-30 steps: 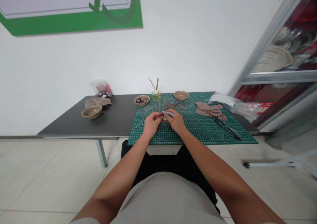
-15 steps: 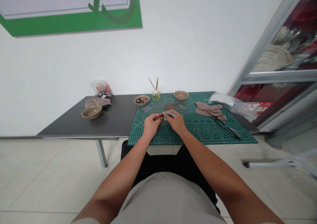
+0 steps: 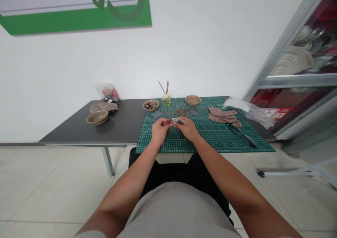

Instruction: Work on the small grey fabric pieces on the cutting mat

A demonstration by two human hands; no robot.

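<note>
Over the near middle of a green cutting mat (image 3: 216,139), my two hands meet at the fingertips. My right hand (image 3: 187,128) is closed on a thin, light grey sheet (image 3: 179,120), which looks folded or curved. Pinched closed beside it is my left hand (image 3: 160,131); whatever small thing lies between its fingers is mostly hidden. Just beyond them lie a brown square piece (image 3: 180,112), a grey piece (image 3: 193,111) and a pale grey piece (image 3: 156,114). A tan bowl (image 3: 144,106) holds several small dark and light-brown pieces.
Another tan bowl (image 3: 193,100) and a reed diffuser (image 3: 166,99) stand at the back. Crumpled brown cloth (image 3: 223,116), glasses (image 3: 243,136) and a plastic bag (image 3: 247,110) lie right. Leftward are a third bowl (image 3: 97,117), a cloth (image 3: 102,106) and a clear container (image 3: 105,90).
The grey sheet in my right hand has turned to show more of its face. Both hands stay together at nearly the same spot, with fingers slightly shifted.
</note>
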